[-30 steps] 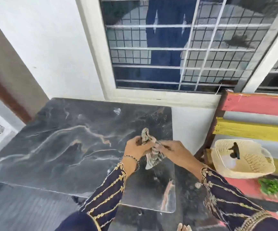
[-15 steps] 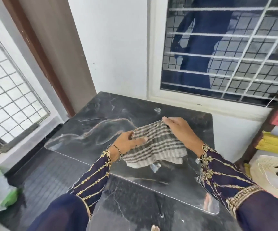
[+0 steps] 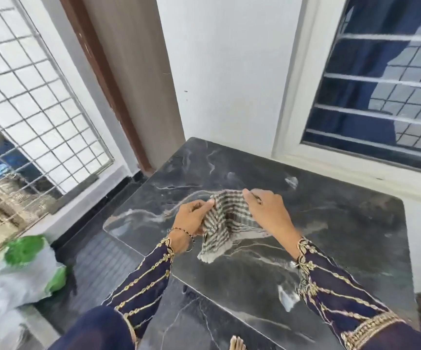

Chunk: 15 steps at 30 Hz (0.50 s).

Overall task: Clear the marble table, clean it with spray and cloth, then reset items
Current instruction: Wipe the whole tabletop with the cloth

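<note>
The dark marble table (image 3: 343, 223) with pale veins fills the middle and right of the view, with nothing standing on it. Just above its centre I hold a grey and white striped cloth (image 3: 223, 223) with both hands. My left hand (image 3: 191, 219) pinches the cloth's left edge. My right hand (image 3: 267, 210) grips its upper right corner. The cloth hangs folded between them, its lower end brushing the tabletop.
A white and green plastic bag (image 3: 20, 276) lies on the floor at the lower left. A grilled opening (image 3: 27, 97) is on the left, a brown door frame (image 3: 108, 84) behind the table, and a barred window (image 3: 381, 84) at the right.
The view has swung left, so the coloured bench and basket have left the frame. The cloth, spread flat between my hands half a second ago, is now gathered and hangs folded.
</note>
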Each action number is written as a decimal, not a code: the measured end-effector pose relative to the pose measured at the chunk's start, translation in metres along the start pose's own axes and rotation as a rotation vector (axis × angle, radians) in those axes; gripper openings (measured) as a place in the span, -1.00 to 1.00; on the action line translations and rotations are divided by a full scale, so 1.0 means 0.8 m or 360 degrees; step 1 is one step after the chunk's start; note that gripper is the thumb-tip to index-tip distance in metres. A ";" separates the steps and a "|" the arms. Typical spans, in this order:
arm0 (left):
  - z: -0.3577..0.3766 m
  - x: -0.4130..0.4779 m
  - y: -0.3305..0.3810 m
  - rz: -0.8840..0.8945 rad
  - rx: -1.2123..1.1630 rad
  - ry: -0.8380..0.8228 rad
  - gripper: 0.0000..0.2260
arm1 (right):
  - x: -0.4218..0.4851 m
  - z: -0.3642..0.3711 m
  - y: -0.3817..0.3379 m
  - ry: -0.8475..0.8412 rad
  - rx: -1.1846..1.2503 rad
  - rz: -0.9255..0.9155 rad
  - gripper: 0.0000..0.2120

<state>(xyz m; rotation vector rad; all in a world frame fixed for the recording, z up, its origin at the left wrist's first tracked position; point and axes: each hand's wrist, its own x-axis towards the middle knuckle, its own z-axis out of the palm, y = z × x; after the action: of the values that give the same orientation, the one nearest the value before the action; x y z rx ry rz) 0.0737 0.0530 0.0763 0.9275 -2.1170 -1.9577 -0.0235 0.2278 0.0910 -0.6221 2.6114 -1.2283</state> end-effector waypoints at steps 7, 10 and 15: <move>-0.026 0.039 0.031 -0.0301 -0.0242 0.0014 -0.43 | 0.056 0.078 -0.030 -0.0689 -0.0114 -0.0106 -0.25; -0.064 0.056 0.012 -0.0315 0.0032 0.0248 -0.45 | 0.082 0.098 -0.037 -0.0720 -0.0455 -0.0140 -0.46; -0.138 0.059 -0.035 -0.0471 0.0067 0.0425 -0.56 | 0.108 0.141 -0.068 -0.0569 -0.0576 -0.0124 -0.61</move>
<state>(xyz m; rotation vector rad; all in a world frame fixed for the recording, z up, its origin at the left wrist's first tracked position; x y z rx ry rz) 0.0976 -0.0655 0.0525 1.4927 -1.9682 -1.7868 -0.0462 0.0805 0.0614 -0.9174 2.5271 -0.5875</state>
